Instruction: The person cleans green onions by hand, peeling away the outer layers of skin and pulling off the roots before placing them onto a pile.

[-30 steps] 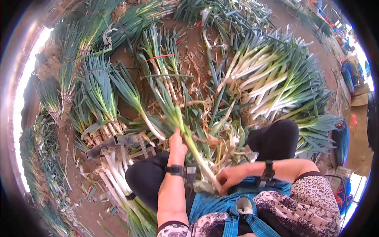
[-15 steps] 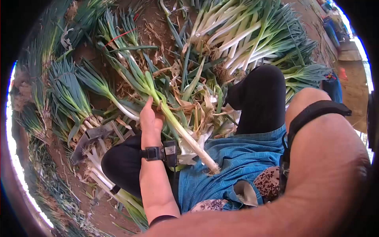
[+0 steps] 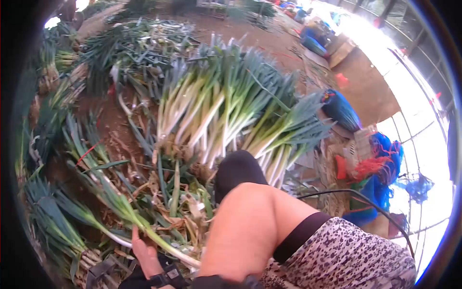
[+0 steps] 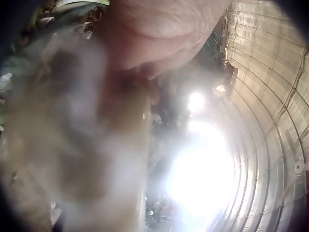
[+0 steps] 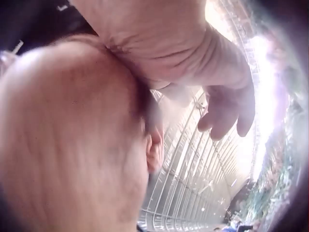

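Note:
In the head view, my left hand (image 3: 147, 255) grips a long leek (image 3: 161, 243) around its shaft. Its green leaves spread up and left, and the pale root end passes behind my raised right arm. Close to the left wrist lens, the left hand (image 4: 159, 38) shows above a blurred pale shaft. The head view does not show my right hand; only the bent arm (image 3: 245, 231) crosses its lower middle. In the right wrist view the right hand (image 5: 193, 58) is raised, its fingers loosely bent and nothing visible between them.
A broad pile of leeks (image 3: 216, 106) lies beyond my knee (image 3: 238, 171). Dry peelings (image 3: 185, 216) litter the ground before me. Tied leek bundles (image 3: 53, 216) stand at left, beside a metal stand (image 3: 103, 272). Blue and red netting (image 3: 380, 168) sits at right.
My right hand has left the leek's root end and risen out of the head view. The head view has swung to the right. The left hand keeps its grip on the leek.

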### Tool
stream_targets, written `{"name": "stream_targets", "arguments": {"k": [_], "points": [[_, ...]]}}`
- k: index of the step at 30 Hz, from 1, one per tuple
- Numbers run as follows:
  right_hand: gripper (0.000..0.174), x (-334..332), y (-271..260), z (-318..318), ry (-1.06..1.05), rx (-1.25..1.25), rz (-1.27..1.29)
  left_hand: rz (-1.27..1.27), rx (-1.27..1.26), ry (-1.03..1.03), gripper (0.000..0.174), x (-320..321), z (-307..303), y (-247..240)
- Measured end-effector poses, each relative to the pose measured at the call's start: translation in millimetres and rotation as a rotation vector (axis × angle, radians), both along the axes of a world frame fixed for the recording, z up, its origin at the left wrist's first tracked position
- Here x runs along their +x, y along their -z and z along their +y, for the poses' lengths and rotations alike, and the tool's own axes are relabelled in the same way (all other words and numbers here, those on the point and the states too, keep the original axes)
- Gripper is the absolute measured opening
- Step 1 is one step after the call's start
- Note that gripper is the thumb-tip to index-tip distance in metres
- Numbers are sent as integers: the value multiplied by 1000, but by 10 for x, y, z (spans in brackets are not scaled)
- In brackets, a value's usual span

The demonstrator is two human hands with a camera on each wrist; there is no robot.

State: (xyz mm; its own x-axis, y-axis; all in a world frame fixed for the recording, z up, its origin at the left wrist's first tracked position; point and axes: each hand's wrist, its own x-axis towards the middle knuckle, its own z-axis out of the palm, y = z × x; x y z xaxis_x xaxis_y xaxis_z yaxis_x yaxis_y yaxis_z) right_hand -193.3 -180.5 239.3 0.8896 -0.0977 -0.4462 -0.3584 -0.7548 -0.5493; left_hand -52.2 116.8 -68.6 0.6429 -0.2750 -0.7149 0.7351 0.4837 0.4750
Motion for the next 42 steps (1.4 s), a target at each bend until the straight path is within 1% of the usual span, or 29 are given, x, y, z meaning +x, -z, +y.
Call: {"name": "stream_targets", "arguments": {"k": [1, 2, 3, 5, 6, 7, 8, 9, 10, 12, 13, 15, 18, 20, 21, 22, 23, 24, 26, 28, 30, 31, 33, 36, 37, 38, 40, 41, 42], "points": [[25, 112, 90, 31, -30, 11, -28, 15, -48, 19, 29, 82, 84, 95], [25, 210, 194, 67, -76, 31, -55, 41, 13, -50, 29, 16, -136, -253], [26, 339, 359, 220, -140, 81, -76, 8, -19, 25, 27, 18, -100, -252], [26, 547, 791, 713, -297, 236, -95, -79, -90, 13, 24, 54, -41, -27], [27, 622, 962, 946, -384, 308, -99, -20, -92, -20, 23, 56, -65, -83], [27, 664, 1111, 1164, -462, 366, -106, -53, -138, 1, 23, 51, -54, -65], [27, 659, 1206, 1383, -518, 422, -115, -106, -133, 25, 24, 19, -108, -222], [34, 766, 1413, 1262, -202, 325, -235, -112, -147, 9, 21, -24, -176, -335], [44, 876, 1868, 1115, -84, 121, -257, -120, -178, 15, 18, -28, -227, -381], [37, 1003, 2172, 984, 165, 384, 19, -151, -200, 43, 19, 0, -229, -302], [37, 1031, 2233, 999, 167, 387, 18, -171, -235, 70, 20, -7, -269, -312], [42, 1086, 2244, 1063, 361, 797, 139, -171, -229, 56, 20, -31, -362, -339], [37, 919, 2053, 1099, 286, 757, 83, -221, -216, 83, 20, -8, -305, -357], [22, 615, 1988, 1146, 109, 464, 282, -194, -156, -66, 20, -26, -299, -429], [19, 389, 2039, 1098, -311, 382, 132, -241, -123, -13, 23, -42, -288, -549], [17, 274, 2086, 1063, -625, 305, 428, -242, -123, -13, 23, -41, -297, -535], [21, 182, 2097, 924, -722, 246, 699, -260, -90, 3, 23, -42, -322, -521], [21, 269, 2295, 773, -715, 254, 694, -280, -57, 22, 24, -32, -365, -518], [28, 572, 2828, 387, -1078, 50, -333, -327, 1, 40, 29, -71, -484, -585], [33, 1034, 2030, 492, 172, 598, 86, -448, 38, 290, 29, -63, -564, -511], [30, 1364, 2060, 460, 355, 848, 91, -554, 136, 295, 35, -190, -867, -706], [30, 1393, 2097, 453, 377, 860, 87, -606, 199, 271, 36, -226, -1006, -673], [25, 1434, 2172, 421, 527, 1133, -127, -654, 263, 268, 37, -236, -1156, -661], [25, 1453, 2224, 444, 635, 1111, -209, -612, 277, 276, 38, -327, -1142, -767], [22, 1562, 2094, 330, 741, 921, -220, -665, 388, 394, 37, -457, -1072, -806], [21, 1658, 1957, 163, 878, 1010, -131, -715, 506, 509, 36, -592, -969, -836], [18, 1775, 1870, -150, 867, 1311, -180, -664, 707, 593, 31, -919, -778, -438], [18, 1779, 1848, -177, 870, 1322, -182, -667, 716, 599, 31, -968, -589, -192], [18, 1758, 1845, -218, 821, 1415, -228, -740, 897, 715, 32, -992, -399, 71]]}}
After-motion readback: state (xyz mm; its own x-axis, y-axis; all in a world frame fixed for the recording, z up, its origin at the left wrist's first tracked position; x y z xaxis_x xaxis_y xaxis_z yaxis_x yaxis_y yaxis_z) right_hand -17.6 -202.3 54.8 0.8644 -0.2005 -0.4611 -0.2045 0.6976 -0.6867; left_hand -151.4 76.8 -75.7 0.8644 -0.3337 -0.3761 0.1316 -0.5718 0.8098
